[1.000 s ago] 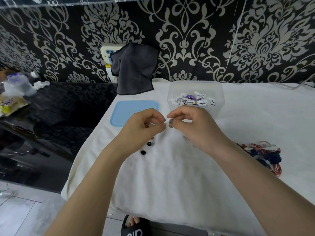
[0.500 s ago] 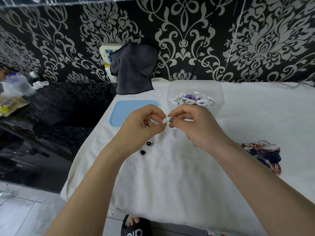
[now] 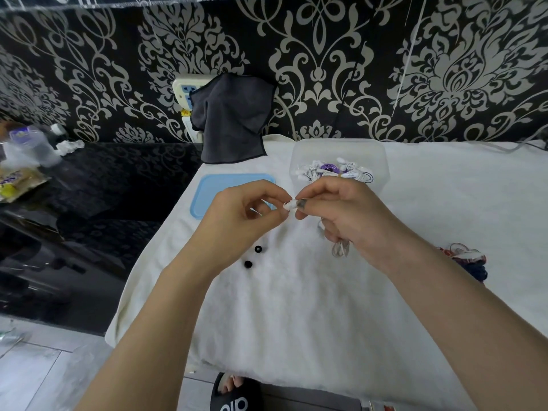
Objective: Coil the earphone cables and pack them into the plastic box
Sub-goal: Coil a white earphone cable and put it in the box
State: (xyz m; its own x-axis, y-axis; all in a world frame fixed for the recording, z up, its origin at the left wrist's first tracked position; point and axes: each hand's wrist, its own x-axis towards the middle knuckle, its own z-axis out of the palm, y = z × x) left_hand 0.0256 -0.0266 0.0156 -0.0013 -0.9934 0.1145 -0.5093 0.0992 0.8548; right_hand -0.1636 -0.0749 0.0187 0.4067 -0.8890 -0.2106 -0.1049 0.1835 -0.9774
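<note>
Above the white towel (image 3: 296,307), my left hand (image 3: 240,221) and my right hand (image 3: 350,218) meet fingertip to fingertip on a small white earbud (image 3: 290,204). Its white cable (image 3: 339,247) hangs in loops under my right palm, mostly hidden. Just behind my hands stands the clear plastic box (image 3: 338,149), holding coiled white earphones (image 3: 335,170) with a purple part. The blue lid (image 3: 207,191) lies flat to the box's left. Two small black ear tips (image 3: 253,256) rest on the towel below my left hand.
A red, white and blue cable bundle (image 3: 465,259) lies at the right. A dark cloth (image 3: 234,120) hangs over a wall socket behind the lid. A black glossy table (image 3: 89,203) with bottles and packets stands left. A sandalled foot (image 3: 234,393) shows below the towel's edge.
Both hands have stayed almost in place, lifting slightly. The white earbud now shows more plainly between the fingertips, and the cable loops hang lower under my right hand.
</note>
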